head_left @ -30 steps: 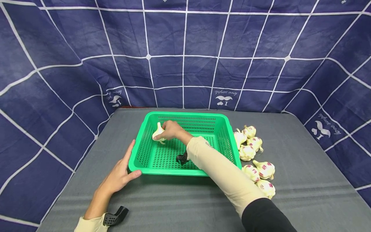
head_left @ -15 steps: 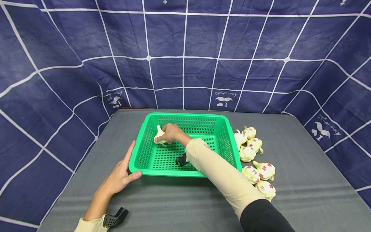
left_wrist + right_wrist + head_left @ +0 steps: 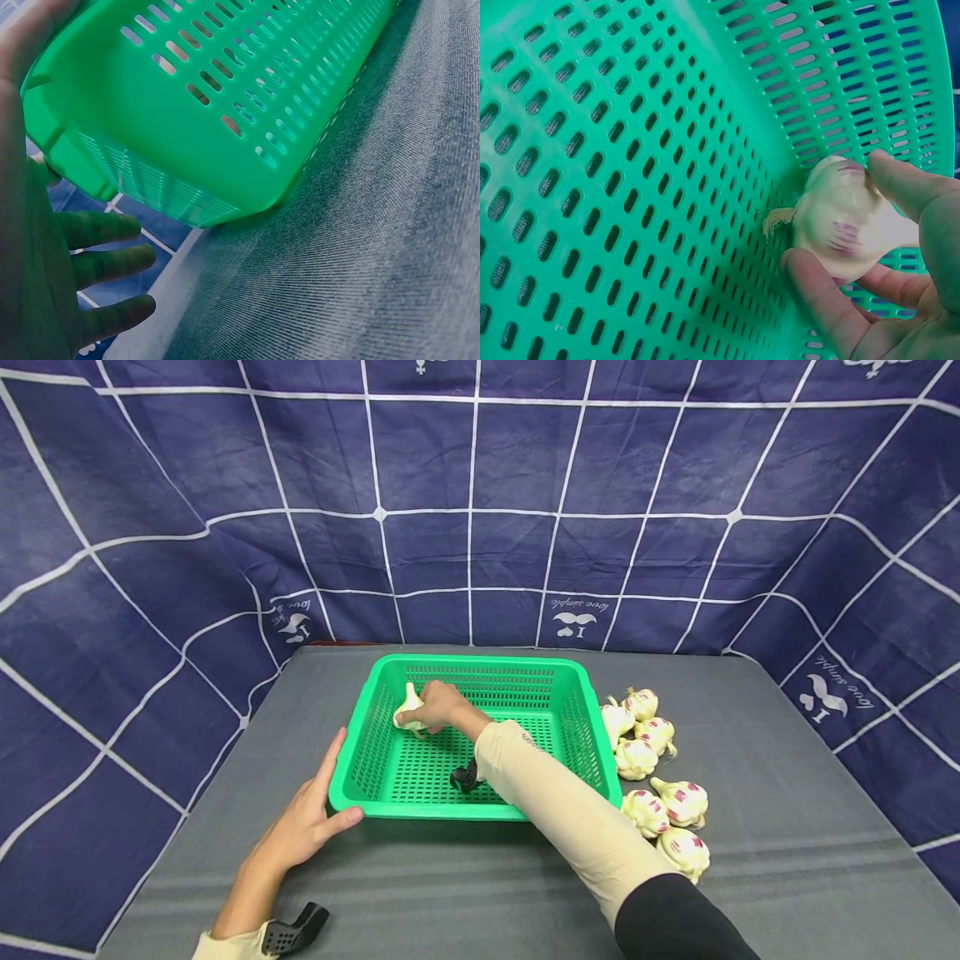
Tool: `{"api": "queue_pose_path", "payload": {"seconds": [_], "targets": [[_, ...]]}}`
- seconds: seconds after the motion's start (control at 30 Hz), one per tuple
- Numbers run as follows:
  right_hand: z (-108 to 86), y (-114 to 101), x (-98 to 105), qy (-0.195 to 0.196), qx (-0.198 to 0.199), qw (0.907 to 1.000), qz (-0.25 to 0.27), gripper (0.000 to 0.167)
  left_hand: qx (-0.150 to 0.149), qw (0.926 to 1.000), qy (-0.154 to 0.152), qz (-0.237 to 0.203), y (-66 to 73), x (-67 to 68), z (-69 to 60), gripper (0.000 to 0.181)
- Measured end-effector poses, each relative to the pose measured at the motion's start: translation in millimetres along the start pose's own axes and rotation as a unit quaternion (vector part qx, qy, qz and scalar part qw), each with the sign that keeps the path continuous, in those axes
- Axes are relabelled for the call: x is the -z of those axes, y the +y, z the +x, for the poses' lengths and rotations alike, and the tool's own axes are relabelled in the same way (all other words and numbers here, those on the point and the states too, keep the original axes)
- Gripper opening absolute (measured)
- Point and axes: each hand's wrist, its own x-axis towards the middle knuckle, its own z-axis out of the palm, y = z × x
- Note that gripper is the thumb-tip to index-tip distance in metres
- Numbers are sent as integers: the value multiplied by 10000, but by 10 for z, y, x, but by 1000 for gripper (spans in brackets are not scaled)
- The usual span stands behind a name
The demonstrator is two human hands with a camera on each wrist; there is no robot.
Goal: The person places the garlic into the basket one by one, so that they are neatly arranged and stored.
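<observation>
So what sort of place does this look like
Probably a makeshift tabletop filming booth: navy-blue fabric with a white grid hangs behind and beside a grey cloth-covered table holding a rectangular green plastic basket, and a black wrist-worn device is visible.

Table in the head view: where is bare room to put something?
Bare: table right of the loose garlic bulbs, and the patch in front of the basket, between left hand and right forearm. Crowded: beside the basket's right wall, where bulbs cluster.
</observation>
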Motion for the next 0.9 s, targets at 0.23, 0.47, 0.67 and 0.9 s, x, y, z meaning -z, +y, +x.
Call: {"api": "queue_pose_path", "payload": {"seconds": [0.23, 0.47, 0.67, 0.9], "targets": [[14, -4, -9, -96, -128, 9994, 308, 37, -99, 9999, -39, 27, 10, 12, -12, 105], [0, 18, 36, -174, -19, 9990, 420, 29, -79, 10000, -9, -1, 8, 21, -8, 105], [15, 33, 33, -20, -13, 9999, 120, 32, -83, 10000, -14, 31, -1, 17, -11, 105], [13, 22, 16, 80, -15, 9998, -159, 32, -87, 10000, 0, 12, -16, 11, -10, 106]]}}
